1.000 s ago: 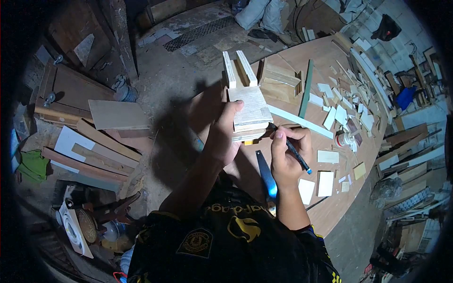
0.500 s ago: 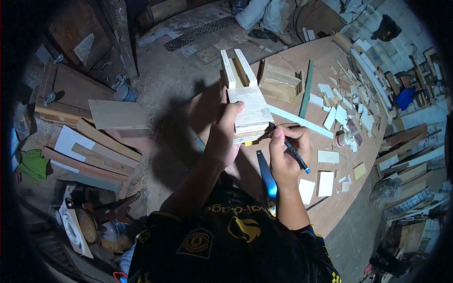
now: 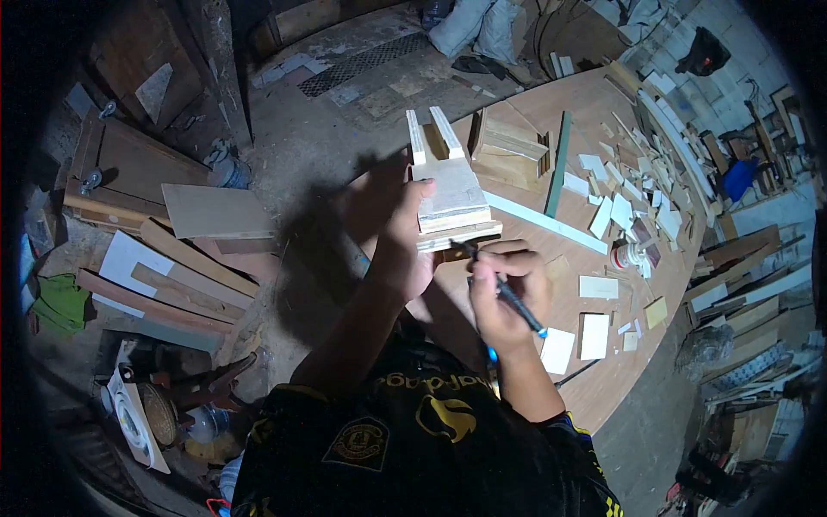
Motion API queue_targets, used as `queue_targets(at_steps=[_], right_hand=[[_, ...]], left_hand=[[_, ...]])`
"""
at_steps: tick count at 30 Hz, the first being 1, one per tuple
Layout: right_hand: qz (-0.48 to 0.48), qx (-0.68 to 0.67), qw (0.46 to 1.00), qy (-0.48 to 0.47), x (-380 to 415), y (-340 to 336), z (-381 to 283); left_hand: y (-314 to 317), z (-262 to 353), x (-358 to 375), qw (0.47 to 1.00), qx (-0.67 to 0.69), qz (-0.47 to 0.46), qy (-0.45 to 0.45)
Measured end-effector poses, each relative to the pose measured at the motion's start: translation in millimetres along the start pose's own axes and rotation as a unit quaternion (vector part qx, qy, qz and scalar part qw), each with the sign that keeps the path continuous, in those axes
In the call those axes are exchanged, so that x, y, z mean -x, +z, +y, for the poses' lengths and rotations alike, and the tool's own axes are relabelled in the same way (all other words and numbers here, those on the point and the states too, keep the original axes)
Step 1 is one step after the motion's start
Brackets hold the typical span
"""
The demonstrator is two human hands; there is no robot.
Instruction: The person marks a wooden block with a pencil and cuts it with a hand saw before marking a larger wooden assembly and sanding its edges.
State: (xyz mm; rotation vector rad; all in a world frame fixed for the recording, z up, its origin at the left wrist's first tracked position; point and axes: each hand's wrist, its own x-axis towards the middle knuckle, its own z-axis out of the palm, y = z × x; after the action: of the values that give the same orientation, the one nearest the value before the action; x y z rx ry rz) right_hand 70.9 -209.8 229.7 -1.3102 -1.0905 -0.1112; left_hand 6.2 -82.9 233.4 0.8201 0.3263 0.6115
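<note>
My left hand (image 3: 408,241) grips a small plywood assembly (image 3: 450,191) from its left side, thumb lying on the pale upper face. Two parallel strips stick out from its far end, with a gap between them. In my right hand (image 3: 510,289) is a dark marker pen (image 3: 519,308) with a blue end, pinched between thumb and fingers. The pen's tip is at the near edge of the assembly, just below its layered plywood rim. A similar wooden piece (image 3: 510,155) lies on the table beyond.
The brown tabletop (image 3: 616,345) carries many wood offcuts (image 3: 622,211), a green strip (image 3: 559,164), a long white strip (image 3: 543,221) and a small white container (image 3: 627,255). Boards (image 3: 177,276) lean at the left. Timber is stacked along the right wall.
The assembly has tipped and shifted slightly toward me, showing more of its near edge. My right hand with the marker pen has moved left and down, from the corner to below the near edge.
</note>
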Motion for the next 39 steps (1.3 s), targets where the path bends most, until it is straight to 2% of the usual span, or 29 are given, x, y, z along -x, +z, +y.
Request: queue_targets(at_steps=[1,3,6,8,10,12,14,16,18,19,20,22,24,25,26,27,28,29,30,32,33,34,35,36,37,38,39], right_hand=[[-0.002,-0.001,1.000,-0.017,-3,5,-1],[0.000,0.005,1.000,-0.023,-3,9,1],[0.003,0.015,1.000,-0.020,-6,8,1],[0.002,0.014,0.997,-0.071,-12,3,5],[-0.005,0.003,0.998,-0.067,-16,-1,5],[0.017,-0.016,0.998,-0.061,-15,-6,10],[0.063,-0.096,0.993,-0.035,-11,-6,18],[0.093,-0.025,0.995,-0.037,-11,-12,39],[0.095,0.019,0.993,0.060,-7,-12,48],[0.098,-0.038,0.988,0.114,-1,-13,57],[0.100,-0.039,0.987,0.117,4,-13,60],[0.089,-0.089,0.975,0.185,19,-14,64],[0.076,-0.145,0.969,0.187,31,-17,74],[0.057,-0.127,0.968,0.209,37,-20,75],[0.038,-0.109,0.966,0.232,43,-23,74],[0.036,-0.118,0.961,0.247,47,-24,74],[0.040,-0.115,0.961,0.250,50,-26,73],[0.037,-0.104,0.957,0.268,54,-28,72],[0.035,-0.095,0.954,0.284,57,-29,72],[0.030,-0.084,0.952,0.293,64,-29,74],[0.022,-0.076,0.951,0.299,68,-28,75],[0.022,-0.076,0.950,0.301,71,-29,75],[0.003,-0.072,0.948,0.310,74,-29,75],[-0.016,-0.069,0.946,0.318,77,-29,75],[-0.017,-0.083,0.941,0.329,80,-28,75],[-0.017,-0.083,0.940,0.331,83,-27,74],[-0.021,-0.103,0.933,0.345,85,-25,72]], left_hand=[[0,-1,0,1.000,0.000,0.000,0.000],[-3,-2,-3,0.994,0.080,-0.005,-0.072],[-5,-5,-7,0.993,0.086,-0.006,-0.079],[-5,-5,-8,0.993,0.093,-0.019,-0.068],[-7,-6,-8,0.993,0.099,-0.034,-0.059],[-17,-11,-9,0.978,0.176,-0.055,-0.102],[-25,-18,-10,0.984,0.144,-0.033,-0.097],[-28,-19,-6,0.987,0.105,-0.027,-0.120],[-29,-22,-4,0.986,0.090,-0.033,-0.139],[-28,-23,-2,0.980,0.094,-0.012,-0.175],[-29,-24,1,0.972,0.097,0.013,-0.211],[-44,-43,2,0.965,0.133,0.010,-0.226],[-61,-76,8,0.978,0.117,0.050,-0.167],[-90,-120,11,0.988,-0.121,-0.014,0.094],[-88,-119,12,0.988,-0.121,-0.017,0.089],[-82,-112,14,0.997,-0.016,0.043,-0.057],[-73,-100,16,0.970,0.089,0.104,-0.201],[-67,-85,16,0.949,0.135,0.112,-0.263],[-68,-91,18,0.947,0.134,0.112,-0.269],[-82,-113,20,0.960,0.103,0.156,-0.209],[-116,-151,16,0.984,0.031,0.119,-0.126],[-121,-144,19,0.984,0.032,0.120,-0.128],[-127,-133,22,0.963,0.144,0.071,-0.216],[-130,-126,23,0.920,0.253,0.022,-0.299],[-140,-136,23,0.920,0.253,0.024,-0.299],[-156,-156,22,0.958,0.108,-0.031,-0.265],[-157,-160,22,0.970,-0.039,-0.086,-0.226]])
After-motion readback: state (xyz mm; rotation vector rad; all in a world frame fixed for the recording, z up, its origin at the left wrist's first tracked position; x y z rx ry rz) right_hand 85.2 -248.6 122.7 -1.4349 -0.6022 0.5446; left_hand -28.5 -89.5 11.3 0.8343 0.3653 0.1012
